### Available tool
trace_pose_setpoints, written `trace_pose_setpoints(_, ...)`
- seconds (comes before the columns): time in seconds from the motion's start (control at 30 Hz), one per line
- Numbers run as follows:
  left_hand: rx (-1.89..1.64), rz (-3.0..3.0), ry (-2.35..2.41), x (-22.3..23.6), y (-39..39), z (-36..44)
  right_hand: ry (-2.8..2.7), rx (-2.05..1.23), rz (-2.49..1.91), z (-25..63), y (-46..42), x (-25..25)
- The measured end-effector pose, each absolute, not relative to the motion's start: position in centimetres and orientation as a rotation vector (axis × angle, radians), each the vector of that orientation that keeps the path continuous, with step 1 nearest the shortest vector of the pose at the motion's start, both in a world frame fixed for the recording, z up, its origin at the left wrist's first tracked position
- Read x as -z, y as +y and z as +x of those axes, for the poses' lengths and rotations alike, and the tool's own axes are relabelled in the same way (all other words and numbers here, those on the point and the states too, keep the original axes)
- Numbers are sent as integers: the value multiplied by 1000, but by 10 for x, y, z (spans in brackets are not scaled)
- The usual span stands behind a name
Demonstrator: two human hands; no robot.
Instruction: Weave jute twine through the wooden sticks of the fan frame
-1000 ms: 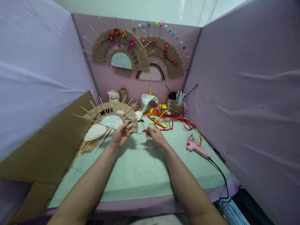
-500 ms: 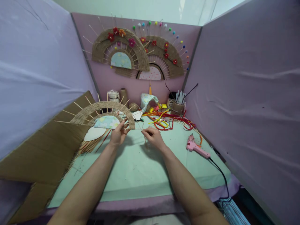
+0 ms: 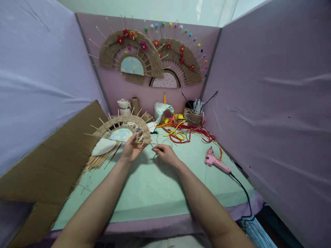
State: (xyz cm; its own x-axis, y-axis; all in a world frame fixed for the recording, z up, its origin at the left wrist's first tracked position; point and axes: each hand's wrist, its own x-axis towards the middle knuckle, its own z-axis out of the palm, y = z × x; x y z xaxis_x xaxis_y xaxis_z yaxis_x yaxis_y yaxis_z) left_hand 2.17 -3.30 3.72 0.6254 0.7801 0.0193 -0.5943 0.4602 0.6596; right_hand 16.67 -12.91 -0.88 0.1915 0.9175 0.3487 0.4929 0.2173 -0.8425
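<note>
A half-round fan (image 3: 141, 124) of jute twine woven over thin sticks, with a floral cloth centre, is held above the table. My left hand (image 3: 130, 151) grips it at its lower right, thumb in front and fingers behind. Just right of the fan's corner, my right hand (image 3: 168, 155) is closed in a pinch on the jute twine (image 3: 156, 157), whose loose end dangles below the fingers. A reddish stick tip pokes out from the fan's corner above this hand.
A pink glue gun (image 3: 216, 162) lies at right, its cord running off the table. Pipe cleaners (image 3: 178, 137) and scissors clutter the back. Bundled sticks (image 3: 99, 160) and cardboard (image 3: 51, 148) are at left. Finished fans (image 3: 155, 65) hang on the back panel.
The fan has turned, so its left-hand sticks look shorter and its left end sits further right. My right hand has shifted slightly left and down, nearer the fan's corner.
</note>
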Motion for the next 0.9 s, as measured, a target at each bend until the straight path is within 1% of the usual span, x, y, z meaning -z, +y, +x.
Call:
trace_pose_setpoints(0.13,-716,641,305,-39,-35,18,-1338,-424,-1531,175,-127,9)
trace_pose_setpoints(0.37,-510,680,153,-34,-39,13,-1203,-343,-1468,184,-126,8)
trace_pose_setpoints(0.7,-404,776,160,-20,-46,21,-1372,-353,-1456,180,-121,19)
trace_pose_setpoints(0.8,-321,806,122,-17,-48,20,-1391,-380,-1478,180,-121,21)
trace_pose_setpoints(0.9,-222,824,22,-15,-47,12,-1375,-340,-1517,182,-121,24)
